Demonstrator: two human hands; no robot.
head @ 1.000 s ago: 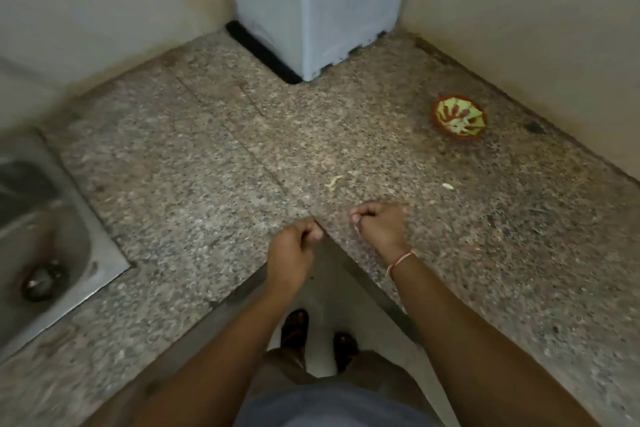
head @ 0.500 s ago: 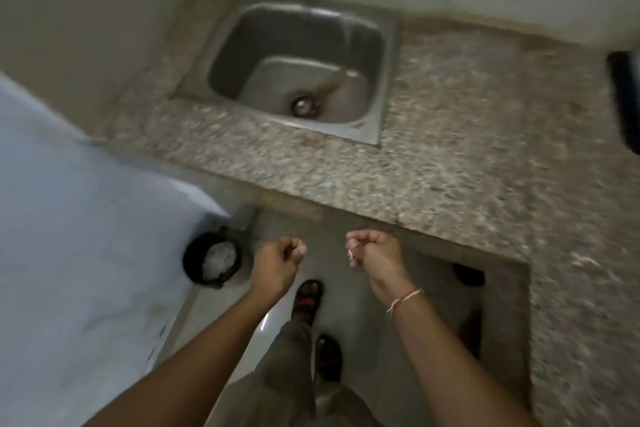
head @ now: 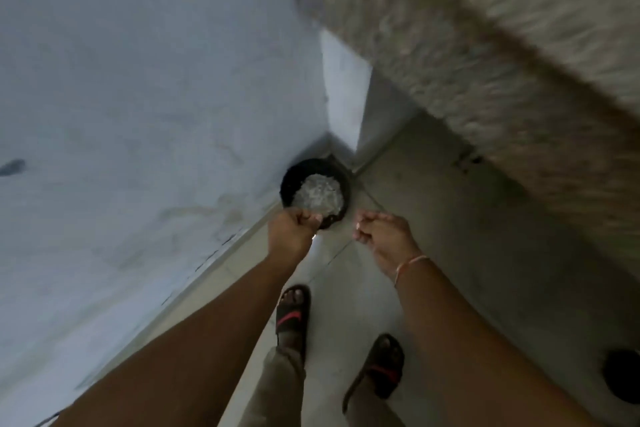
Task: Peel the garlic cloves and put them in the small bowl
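Fists curled, both my hands hang out in front of me above the floor, on either side of a black bin [head: 313, 170] that sits down in the corner. I take that bin as my landmark. It stands on the grey tiled floor [head: 346, 305], tucked against the pale wall [head: 138, 97] to its left, and it is partly filled with a heap of pale, crinkled scraps.

My left hand [head: 292, 234] covers the near rim of the bin from where I look. Its fingers are folded into the palm, thumb on top; whether anything lies inside that fist I cannot tell.

My right hand [head: 379, 234] is just to the right of the bin, apart from the left hand. Its fingers are curled too, and a small pale bit shows at the fingertips facing the bin; it is too small and blurred for me to say what it is. A thin thread band [head: 410, 262] circles that wrist.

Garlic cloves and the small bowl are nowhere I can make out from this angle.

Nearer to me than the bin are my two feet in dark sandals with red straps [head: 292, 314]. Up and to the right of the bin runs the blurred edge of a speckled stone counter [head: 502, 45]. Far right of the bin, low on the floor, sits a dark round object [head: 623, 374], cut off by the edge.
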